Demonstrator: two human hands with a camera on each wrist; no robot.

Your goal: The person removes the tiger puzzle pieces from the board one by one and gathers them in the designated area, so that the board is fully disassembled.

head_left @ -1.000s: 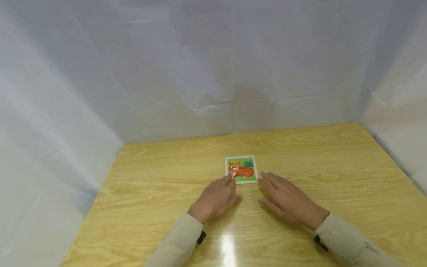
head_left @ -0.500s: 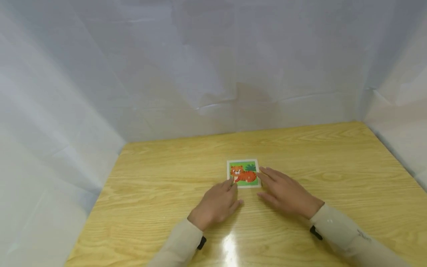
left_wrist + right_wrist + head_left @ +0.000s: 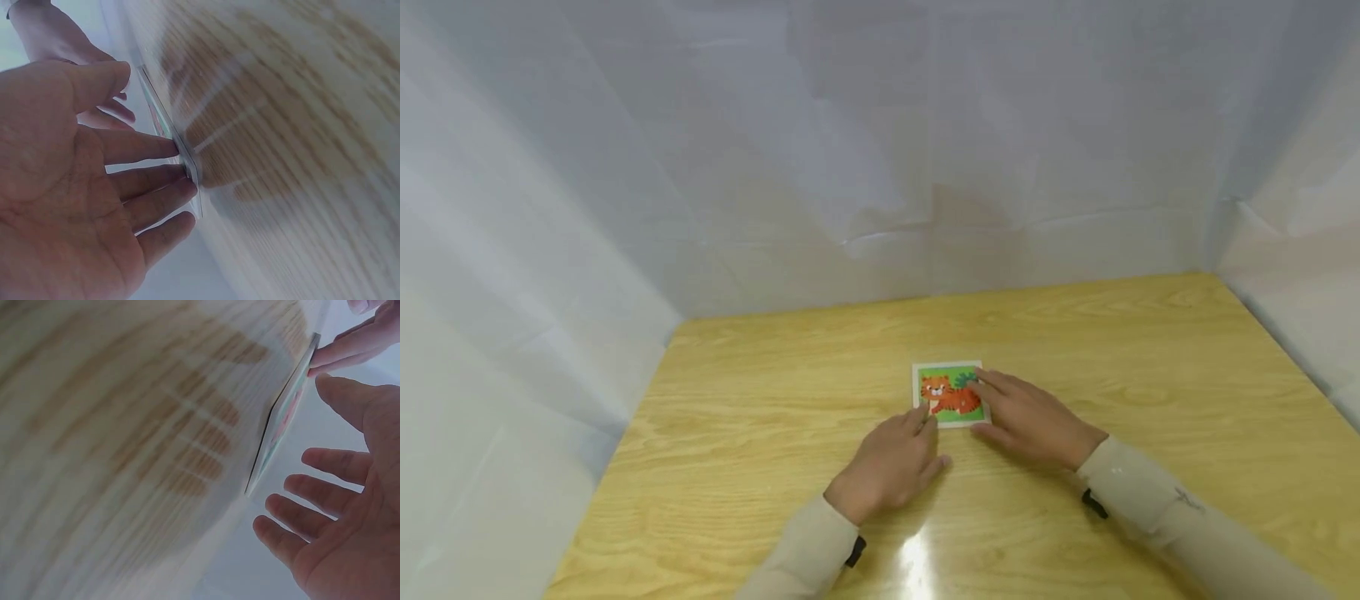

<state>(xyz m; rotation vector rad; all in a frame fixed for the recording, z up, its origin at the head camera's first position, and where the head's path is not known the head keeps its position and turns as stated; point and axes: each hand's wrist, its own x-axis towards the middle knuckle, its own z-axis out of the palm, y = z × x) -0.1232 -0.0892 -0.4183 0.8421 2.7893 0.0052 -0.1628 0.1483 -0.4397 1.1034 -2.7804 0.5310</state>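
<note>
A thin square board with a tiger picture (image 3: 953,393) and a white border lies flat on the wooden table, between both hands. My left hand (image 3: 891,462) touches its lower left corner with the tips of outstretched fingers, and the thumb is held apart. In the left wrist view, those fingertips (image 3: 187,187) meet the board's edge. At the right side, my right hand (image 3: 1033,421) has its fingers extended over the board's edge, hiding part of it. The right wrist view shows its fingers (image 3: 322,490) spread and slightly bent; whether they touch the board is hard to tell.
The wooden table (image 3: 760,392) has a light grain and a bright reflection near its front. Pale sheeting (image 3: 880,167) hangs behind the table and along both sides. Black straps (image 3: 1093,503) show under the sleeves.
My right hand has moved left, its fingers now reaching over the board's right edge. The board has shifted slightly toward me and to the right in view. My left hand stays at its corner.
</note>
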